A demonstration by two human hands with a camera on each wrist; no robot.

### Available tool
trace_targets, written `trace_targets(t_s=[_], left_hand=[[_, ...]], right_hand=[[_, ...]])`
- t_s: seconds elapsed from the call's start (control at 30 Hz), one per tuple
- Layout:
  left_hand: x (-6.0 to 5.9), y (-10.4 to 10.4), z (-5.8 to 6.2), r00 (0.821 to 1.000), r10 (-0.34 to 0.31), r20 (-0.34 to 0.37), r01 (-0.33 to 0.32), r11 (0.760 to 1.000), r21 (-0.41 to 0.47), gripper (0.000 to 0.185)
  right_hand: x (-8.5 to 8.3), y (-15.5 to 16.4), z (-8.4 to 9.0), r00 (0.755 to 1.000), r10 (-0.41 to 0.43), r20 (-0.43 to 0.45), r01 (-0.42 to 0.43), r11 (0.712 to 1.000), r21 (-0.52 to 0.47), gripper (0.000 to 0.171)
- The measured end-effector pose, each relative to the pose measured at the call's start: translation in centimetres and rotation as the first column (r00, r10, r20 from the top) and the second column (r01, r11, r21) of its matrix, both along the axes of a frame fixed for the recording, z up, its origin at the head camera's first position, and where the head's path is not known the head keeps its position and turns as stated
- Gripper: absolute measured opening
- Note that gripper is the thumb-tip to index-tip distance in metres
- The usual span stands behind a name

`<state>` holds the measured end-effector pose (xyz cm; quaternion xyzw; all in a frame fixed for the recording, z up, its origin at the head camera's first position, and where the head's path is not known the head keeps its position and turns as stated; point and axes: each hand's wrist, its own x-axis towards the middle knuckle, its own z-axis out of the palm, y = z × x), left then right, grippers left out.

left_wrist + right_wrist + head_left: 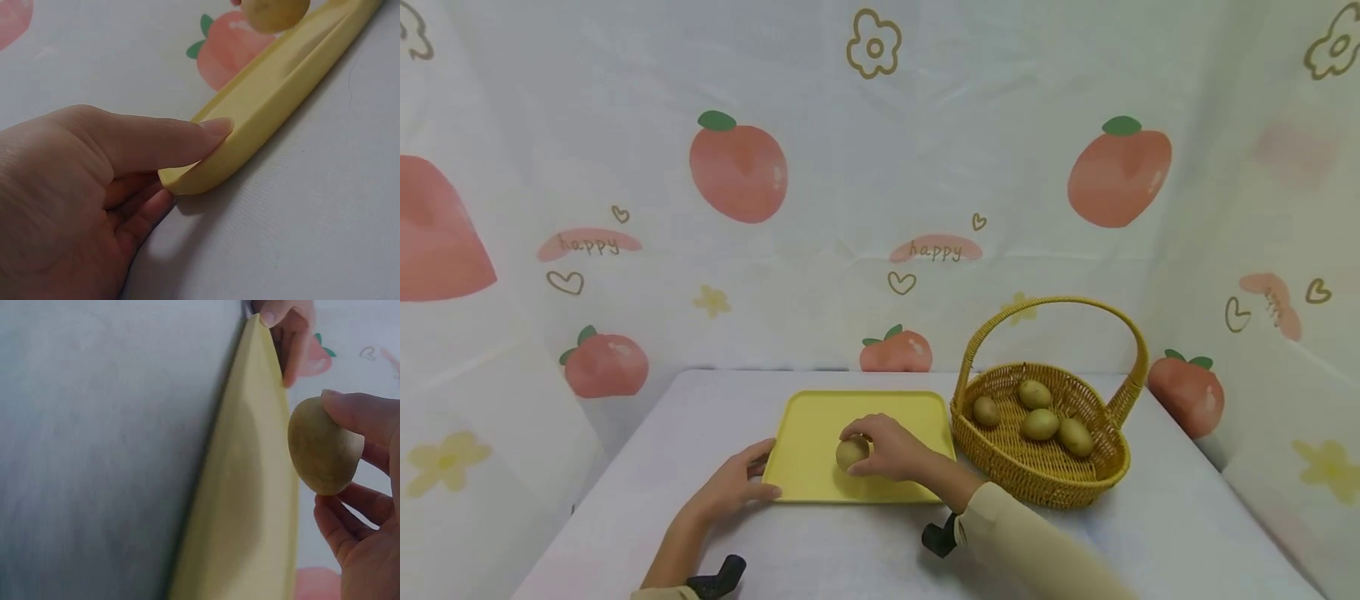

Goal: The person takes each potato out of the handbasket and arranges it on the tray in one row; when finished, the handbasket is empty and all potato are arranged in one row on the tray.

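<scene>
My right hand pinches a potato between thumb and fingertips, over the middle of a yellow tray. In the right wrist view this potato is held up off the tray, which carries a soft shadow. At the tray's near left corner, my left hand holds the rim. Its thumb lies over the rim in the left wrist view, with the other fingers around the corner's outer side.
Right of the tray stands a woven basket with a tall arched handle. Several potatoes lie in it. A white cloth covers the table, and a printed fruit-pattern backdrop encloses the back and sides.
</scene>
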<state>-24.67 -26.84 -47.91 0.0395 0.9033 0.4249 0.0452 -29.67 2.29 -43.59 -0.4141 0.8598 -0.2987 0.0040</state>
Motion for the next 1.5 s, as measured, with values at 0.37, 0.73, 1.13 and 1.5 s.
trace_targets(t_s=[0.37, 0.73, 1.13, 1.5], left_hand=[[0.2, 0.0, 0.4, 0.999, -0.044, -0.001, 0.044, 0.999, 0.021, 0.090], [0.0, -0.8, 0.0, 0.996, -0.093, -0.012, 0.093, 0.994, 0.049, 0.093], [0.2, -0.5, 0.4, 0.997, -0.079, -0.002, 0.079, 0.996, 0.035, 0.092], [0.3, -0.5, 0.4, 0.994, -0.100, -0.040, 0.102, 0.994, 0.049, 0.092]], right_hand=[[-0.6, -5.0, -2.7, 0.980, -0.059, 0.189, 0.093, 0.980, -0.178, 0.043], [-0.3, -9.7, -3.8, 0.941, -0.082, 0.329, 0.161, 0.962, -0.220, 0.042], [-0.5, -10.4, -4.3, 0.936, -0.109, 0.335, 0.181, 0.964, -0.194, 0.057], [-0.1, -7.3, -4.4, 0.945, -0.072, 0.318, 0.153, 0.959, -0.238, 0.063]])
